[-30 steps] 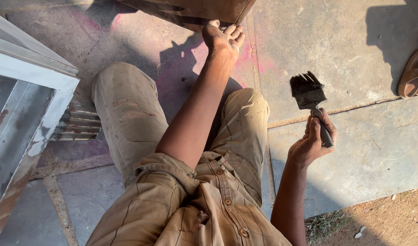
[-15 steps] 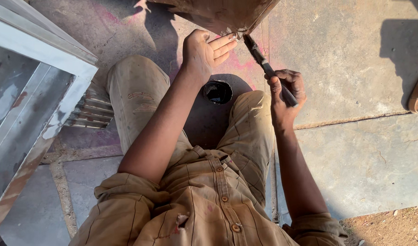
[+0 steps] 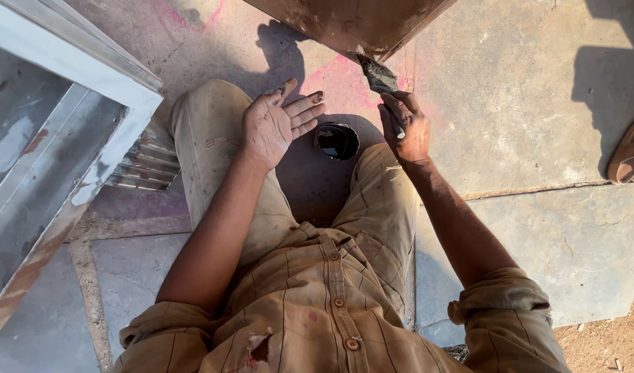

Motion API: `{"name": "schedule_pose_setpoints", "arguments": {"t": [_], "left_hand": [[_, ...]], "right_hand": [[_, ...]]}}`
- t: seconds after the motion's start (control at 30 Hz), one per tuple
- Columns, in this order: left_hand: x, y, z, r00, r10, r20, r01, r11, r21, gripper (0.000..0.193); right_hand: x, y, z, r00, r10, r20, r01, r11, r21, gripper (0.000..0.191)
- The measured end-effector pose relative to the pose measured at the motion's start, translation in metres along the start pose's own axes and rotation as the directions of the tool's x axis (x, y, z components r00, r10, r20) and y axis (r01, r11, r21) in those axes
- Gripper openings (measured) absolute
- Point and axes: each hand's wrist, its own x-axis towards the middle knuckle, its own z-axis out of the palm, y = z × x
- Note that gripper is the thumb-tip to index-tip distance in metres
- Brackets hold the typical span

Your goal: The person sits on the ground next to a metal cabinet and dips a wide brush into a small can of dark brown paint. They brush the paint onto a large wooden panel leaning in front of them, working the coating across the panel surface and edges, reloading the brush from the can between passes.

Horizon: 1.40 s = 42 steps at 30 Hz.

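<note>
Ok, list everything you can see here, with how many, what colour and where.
paintbrush: one, dark bristles, top centre, tip against the brown panel's lower edge
brown panel: one, rusty brown, top centre
small round container: one, black with dark liquid, on the ground between the knees
metal frame: one, white and grey with rust patches, left side
ribbed metal piece: one, grey, beside the frame
stone floor: grey slabs with pink stains near the top
sandal: one, tan, right edge
shirt and trousers: khaki, bottom centre
left hand: open, palm up, holding nothing, over the left knee
right hand: fingers closed around the paintbrush handle
</note>
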Motion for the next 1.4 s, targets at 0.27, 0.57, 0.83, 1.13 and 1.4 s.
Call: {"name": "schedule_pose_setpoints", "arguments": {"t": [0.27,0.57,0.83,1.13,1.4], "left_hand": [[0.003,0.003,-0.002,0.999,-0.003,-0.039,0.005,0.999,0.053,0.077],[0.005,0.004,-0.003,0.996,-0.014,-0.088,0.019,0.998,0.053,0.072],[0.006,0.008,0.003,0.994,-0.008,-0.109,0.020,0.994,0.110,0.073],[-0.001,0.005,0.005,0.995,0.012,-0.097,0.005,0.984,0.176,0.072],[0.002,0.009,0.005,0.998,0.021,-0.058,-0.013,0.992,0.128,0.073]], "right_hand": [[0.003,-0.010,0.017,1.000,0.005,0.023,-0.003,0.995,-0.101,0.021],[-0.003,-0.015,0.020,1.000,0.019,-0.025,-0.022,0.991,-0.132,0.019],[0.008,-0.015,0.027,0.998,0.049,0.039,-0.043,0.989,-0.140,0.016],[0.014,-0.019,0.041,0.993,-0.116,0.002,0.115,0.980,-0.160,0.018],[0.017,-0.020,0.044,0.994,-0.053,0.098,0.067,0.988,-0.136,0.019]]}}
